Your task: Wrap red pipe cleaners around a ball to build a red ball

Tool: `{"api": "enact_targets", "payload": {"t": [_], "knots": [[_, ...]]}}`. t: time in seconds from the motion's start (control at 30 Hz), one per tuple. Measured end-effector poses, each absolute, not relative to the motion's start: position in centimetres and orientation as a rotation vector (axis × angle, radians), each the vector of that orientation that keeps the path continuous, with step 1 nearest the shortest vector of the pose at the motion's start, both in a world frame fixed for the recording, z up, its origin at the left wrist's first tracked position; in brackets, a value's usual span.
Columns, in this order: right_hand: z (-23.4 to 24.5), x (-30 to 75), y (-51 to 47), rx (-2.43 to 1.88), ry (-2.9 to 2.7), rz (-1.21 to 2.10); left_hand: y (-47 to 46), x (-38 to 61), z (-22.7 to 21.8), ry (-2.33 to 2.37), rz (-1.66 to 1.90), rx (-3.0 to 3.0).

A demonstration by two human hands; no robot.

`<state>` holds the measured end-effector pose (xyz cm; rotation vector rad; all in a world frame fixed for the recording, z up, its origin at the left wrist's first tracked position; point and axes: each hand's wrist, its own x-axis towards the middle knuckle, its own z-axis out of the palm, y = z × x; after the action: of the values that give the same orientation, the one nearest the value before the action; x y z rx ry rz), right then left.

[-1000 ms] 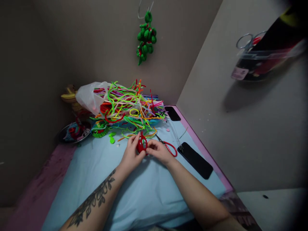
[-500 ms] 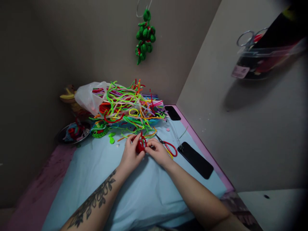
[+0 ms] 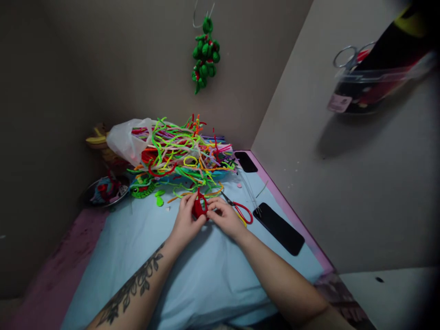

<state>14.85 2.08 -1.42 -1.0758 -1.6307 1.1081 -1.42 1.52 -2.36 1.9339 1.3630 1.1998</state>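
Observation:
Between my hands is a red fuzzy piece (image 3: 198,209) that looks like bent pipe cleaners, with a loop and a tip sticking up. My left hand (image 3: 187,215) is closed around its left side, thumb at its lower edge. From the right, my right hand (image 3: 222,214) pinches its right edge with thumb and fingertips. Scissors (image 3: 243,211) with red and yellow handles lie just beyond my right hand. Green leaf-like pieces (image 3: 159,199) rest on the blue cloth (image 3: 144,238) to the left.
A heap of colourful pipe cleaners (image 3: 182,146) spills from a white plastic bag (image 3: 127,140) at the back. A metal bowl (image 3: 118,200) stands left. Two black phones, one near (image 3: 280,229) and one farther back (image 3: 246,162), lie right. A green ornament (image 3: 206,55) hangs on the wall.
The red piece has turned slightly, its upright tip shifting left and its loop showing more openly. Both hands keep their hold. The whole view has shifted a little.

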Motion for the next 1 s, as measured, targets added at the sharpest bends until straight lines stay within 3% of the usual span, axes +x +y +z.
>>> {"api": "enact_targets", "payload": {"t": [0.77,1.0], "knots": [[-1.99,14.60,2.15,-0.820,-1.460,1.486,1.30,-1.26,-2.30,1.330,1.166,1.991],[-2.03,14.68,1.89,-0.883,-1.582,1.346,1.33,-1.48,-2.26,1.338,1.186,2.009]]}}
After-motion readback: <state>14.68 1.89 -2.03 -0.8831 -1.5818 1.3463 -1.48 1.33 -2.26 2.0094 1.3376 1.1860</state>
